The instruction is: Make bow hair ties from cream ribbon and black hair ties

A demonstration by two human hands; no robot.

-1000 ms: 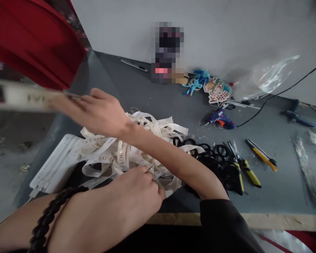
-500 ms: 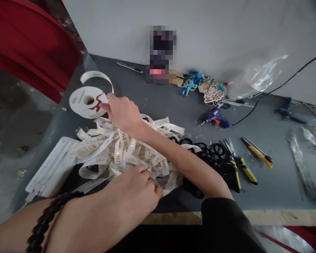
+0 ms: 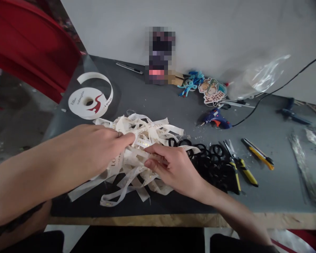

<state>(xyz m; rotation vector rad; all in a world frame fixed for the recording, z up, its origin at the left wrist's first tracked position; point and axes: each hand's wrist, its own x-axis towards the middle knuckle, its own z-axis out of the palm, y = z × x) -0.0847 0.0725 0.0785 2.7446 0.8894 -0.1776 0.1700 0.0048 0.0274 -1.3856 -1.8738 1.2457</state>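
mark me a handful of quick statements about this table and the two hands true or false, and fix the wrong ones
1. The left hand and the right hand are both at the heap of printed ribbons. True.
2. The ribbon spool is in the right hand. False: the ribbon spool lies on the table, apart from both hands.
3. The glue gun is mostly blue. True.
4. The yellow-handled snips are shut. False: the blades of the yellow-handled snips stand apart.
5. The black rings lie to the left of the heap. False: the black rings lie to its right.
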